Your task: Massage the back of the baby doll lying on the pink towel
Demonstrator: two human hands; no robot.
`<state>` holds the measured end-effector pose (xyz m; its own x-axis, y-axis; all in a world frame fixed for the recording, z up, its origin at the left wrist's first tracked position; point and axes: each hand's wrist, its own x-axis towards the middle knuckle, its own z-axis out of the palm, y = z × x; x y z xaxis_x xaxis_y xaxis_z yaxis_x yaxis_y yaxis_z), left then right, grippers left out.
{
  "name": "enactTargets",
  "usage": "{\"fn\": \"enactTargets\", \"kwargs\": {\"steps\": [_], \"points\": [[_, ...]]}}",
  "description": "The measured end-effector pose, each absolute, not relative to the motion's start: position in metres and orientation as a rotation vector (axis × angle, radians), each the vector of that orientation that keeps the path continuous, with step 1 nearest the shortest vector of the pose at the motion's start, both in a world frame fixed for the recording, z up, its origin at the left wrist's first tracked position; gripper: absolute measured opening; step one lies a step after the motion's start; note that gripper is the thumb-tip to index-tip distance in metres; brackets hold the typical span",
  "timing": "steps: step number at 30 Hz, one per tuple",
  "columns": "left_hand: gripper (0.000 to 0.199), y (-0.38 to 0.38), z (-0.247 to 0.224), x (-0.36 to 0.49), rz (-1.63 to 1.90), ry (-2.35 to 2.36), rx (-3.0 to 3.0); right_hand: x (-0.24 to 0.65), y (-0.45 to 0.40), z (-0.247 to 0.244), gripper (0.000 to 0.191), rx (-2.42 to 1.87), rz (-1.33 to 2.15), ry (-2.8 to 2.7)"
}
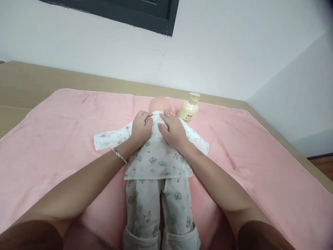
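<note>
A baby doll point(159, 104) lies stretched out with its bald head at the far end; no facial features show. It is dressed in a white printed shirt point(160, 158) and matching trousers point(148, 205) with turned-up cuffs, its sleeves spread to both sides. My left hand point(142, 127) rests on the left shoulder area of the shirt, fingers near the collar. On the opposite shoulder lies my right hand point(173, 130), its fingers extended and thumb apart. Both palms press against the cloth without grasping it. Just beyond my right hand stands a cream pump bottle point(187, 109).
Under the doll spreads a pink blanket point(234, 146) with some creases. It covers most of a wooden surface point(33, 78), which shows along the back and sides. Behind rises a white wall point(213, 48) with a dark frame point(145, 19) at the top.
</note>
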<state>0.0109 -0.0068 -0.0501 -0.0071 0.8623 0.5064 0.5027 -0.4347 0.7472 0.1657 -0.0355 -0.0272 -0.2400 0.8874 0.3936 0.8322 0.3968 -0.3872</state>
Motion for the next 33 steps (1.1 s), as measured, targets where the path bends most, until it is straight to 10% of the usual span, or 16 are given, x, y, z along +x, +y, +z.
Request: {"fn": "enactTargets", "kwargs": {"steps": [33], "points": [[0.024, -0.007, -0.053, 0.01, 1.423, 1.395, 1.956, 0.159, -0.049, -0.015, 0.064, -1.693, 0.07, -2.226]]}}
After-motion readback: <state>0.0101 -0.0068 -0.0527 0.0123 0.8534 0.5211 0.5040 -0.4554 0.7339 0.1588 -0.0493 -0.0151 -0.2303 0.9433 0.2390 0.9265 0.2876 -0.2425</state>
